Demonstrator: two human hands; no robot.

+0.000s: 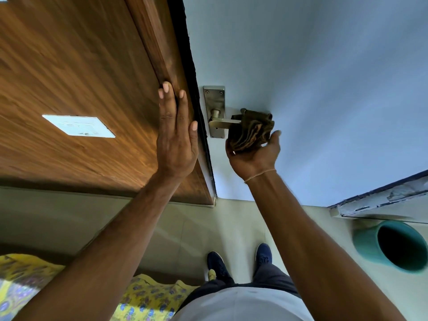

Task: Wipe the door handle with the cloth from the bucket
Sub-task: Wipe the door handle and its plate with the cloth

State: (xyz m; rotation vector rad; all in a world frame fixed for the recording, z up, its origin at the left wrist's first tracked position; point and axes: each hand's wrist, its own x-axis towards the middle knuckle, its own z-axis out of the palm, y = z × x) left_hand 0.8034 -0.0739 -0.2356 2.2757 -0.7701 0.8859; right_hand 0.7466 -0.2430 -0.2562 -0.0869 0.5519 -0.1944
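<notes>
Clearly, the door handle (223,122) is seen in the middle of the view: a metal lever mounted on a tall metal backplate (214,111) with screws, fixed on the pale blue door (324,89) close to its edge. The outer end of the lever is covered by the cloth (251,130), a dark brown bunched piece with lighter stripes, which is pressed around it. The cloth is held from below by the right hand (253,156); its fingers are curled about the fabric, the thumb (275,135) is raised at the right side of the bundle, and a thin thread is worn around the wrist. Only the inner part of the lever, next to the round hub, is left uncovered.

The left hand (177,135) is laid flat against the brown wooden panel (81,66) just beside the door edge, with the fingers stretched straight and nothing gripped in them. A white switch plate (78,126) is fixed on this panel, well apart from the hand.

Lower to the right, a teal bucket (366,242) is placed on the light tiled floor (231,228) near the bottom of the door. Two dark blue shoes (217,265) are seen on the floor below the hands, and a yellow flowered fabric (148,297) lies at the lower left.
</notes>
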